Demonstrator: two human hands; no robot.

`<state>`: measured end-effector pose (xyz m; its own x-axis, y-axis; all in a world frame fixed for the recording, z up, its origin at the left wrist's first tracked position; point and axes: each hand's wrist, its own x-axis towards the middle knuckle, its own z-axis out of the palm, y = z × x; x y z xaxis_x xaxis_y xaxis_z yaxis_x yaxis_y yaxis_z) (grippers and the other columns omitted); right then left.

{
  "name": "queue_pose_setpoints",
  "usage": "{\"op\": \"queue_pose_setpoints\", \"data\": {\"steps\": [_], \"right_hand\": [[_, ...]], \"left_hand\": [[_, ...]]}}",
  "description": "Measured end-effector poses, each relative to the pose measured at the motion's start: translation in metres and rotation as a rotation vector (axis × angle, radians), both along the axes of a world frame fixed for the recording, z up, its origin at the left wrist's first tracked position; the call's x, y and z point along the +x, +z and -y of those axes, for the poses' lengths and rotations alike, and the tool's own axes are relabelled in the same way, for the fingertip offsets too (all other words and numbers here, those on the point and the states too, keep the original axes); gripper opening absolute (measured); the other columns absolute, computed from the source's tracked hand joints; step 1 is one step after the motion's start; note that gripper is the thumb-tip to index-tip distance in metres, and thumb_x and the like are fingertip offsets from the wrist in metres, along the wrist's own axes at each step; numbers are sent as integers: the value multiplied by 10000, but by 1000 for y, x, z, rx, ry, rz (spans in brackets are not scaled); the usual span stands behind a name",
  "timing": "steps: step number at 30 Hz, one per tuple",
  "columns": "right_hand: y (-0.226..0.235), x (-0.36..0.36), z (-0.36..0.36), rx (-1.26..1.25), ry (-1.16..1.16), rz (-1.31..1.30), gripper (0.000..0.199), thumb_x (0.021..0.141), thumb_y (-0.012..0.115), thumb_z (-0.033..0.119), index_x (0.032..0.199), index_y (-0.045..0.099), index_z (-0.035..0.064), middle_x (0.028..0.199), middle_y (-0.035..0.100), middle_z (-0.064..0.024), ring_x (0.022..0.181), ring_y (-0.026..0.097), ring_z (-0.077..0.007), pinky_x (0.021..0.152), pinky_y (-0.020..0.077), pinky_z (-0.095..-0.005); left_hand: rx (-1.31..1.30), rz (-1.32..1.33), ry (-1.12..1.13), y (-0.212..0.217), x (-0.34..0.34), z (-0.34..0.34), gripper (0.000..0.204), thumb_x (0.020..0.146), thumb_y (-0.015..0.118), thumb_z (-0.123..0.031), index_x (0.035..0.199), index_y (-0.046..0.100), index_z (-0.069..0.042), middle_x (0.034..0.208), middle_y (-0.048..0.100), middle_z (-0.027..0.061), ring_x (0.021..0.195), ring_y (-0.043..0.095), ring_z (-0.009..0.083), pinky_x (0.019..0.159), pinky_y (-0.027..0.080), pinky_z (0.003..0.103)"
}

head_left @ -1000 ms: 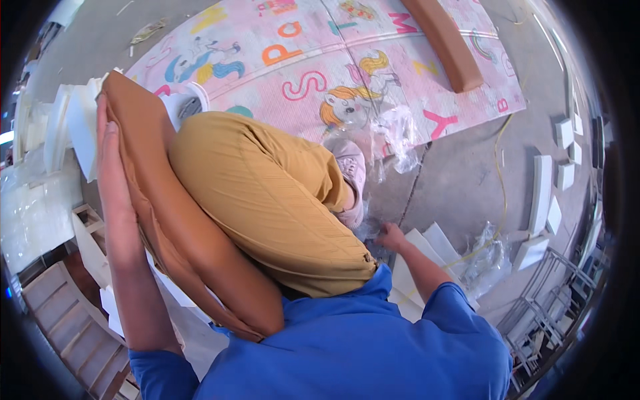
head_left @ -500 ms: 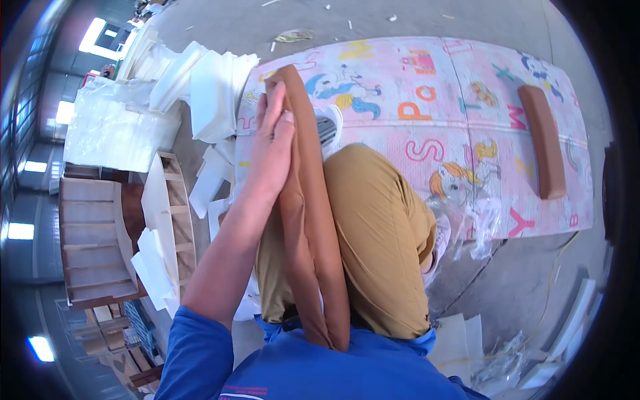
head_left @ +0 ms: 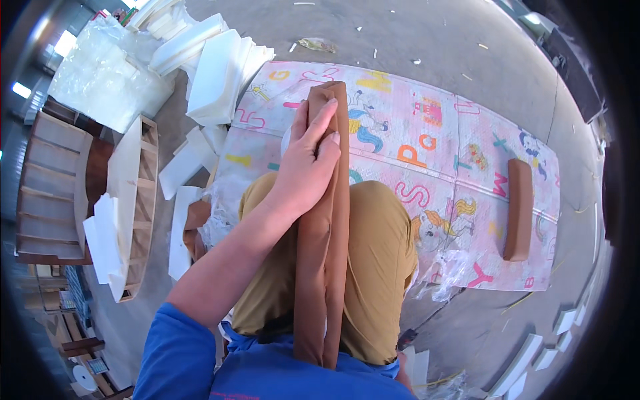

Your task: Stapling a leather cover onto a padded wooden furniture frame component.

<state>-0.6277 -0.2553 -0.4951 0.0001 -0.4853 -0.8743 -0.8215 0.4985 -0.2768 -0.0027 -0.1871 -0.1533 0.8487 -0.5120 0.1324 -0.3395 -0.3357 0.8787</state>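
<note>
The left hand [head_left: 308,175] reaches up from the lower left and lies on the far half of a long brown upholstered piece [head_left: 313,267], its back facing the camera and its fingers spread along the upper side near the far end. The hand is in contact with the piece, but whether the fingers pinch the material or only press on it I cannot tell. The piece stands lengthwise between the person's thighs [head_left: 377,267], its near end against the blue shirt [head_left: 280,380] and its far end just beyond the fingertips; a creased, folded seam runs along its upper side. The right hand is hidden, so its state cannot be told. Ahead and to the right, a pink patterned mat [head_left: 427,177] covers part of the floor, with a second, shorter brown piece [head_left: 519,213] lying on it, well apart from the hand. Crumpled clear plastic [head_left: 443,275] lies on the mat's near edge. To the left are white foam blocks [head_left: 213,80] and a ribbed wooden frame [head_left: 143,213].
</note>
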Motion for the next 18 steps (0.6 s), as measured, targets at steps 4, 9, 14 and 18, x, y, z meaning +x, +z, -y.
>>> {"op": "queue_pose_setpoints", "data": {"steps": [4,9,14,18], "right_hand": [[135,120,118,-57,-9,196,269,650,667,66,897,619,-30,706,607,-97,624,631,-249,574,526,-403],[290,300,232,-783,759,375,309,700,786,91,957,656,-22,845,678,-111,762,632,-207,699,521,-396],[451,486,203,-562,1070,659,398,810,708,29,1179,567,-14,819,612,-15,725,554,-99,672,473,-270],[484,563,153,-368,1213,875,344,823,680,11,1156,594,1,759,596,4,635,530,-57,579,436,-235]], "left_hand": [[-27,-12,29,2,-4,-6,547,968,518,-214,1502,402,-186,1593,166,265,1474,216,402,1162,270,421],[-12,16,36,-1,-2,1,654,960,531,-164,1550,253,-108,1596,206,224,1483,227,344,1174,243,383],[-26,56,90,-7,5,-7,711,948,549,-197,1537,205,3,1578,233,255,1480,226,359,1183,222,379],[-6,39,98,-7,10,-10,764,930,555,-245,1521,179,59,1572,212,279,1471,224,396,1184,231,394]]}}
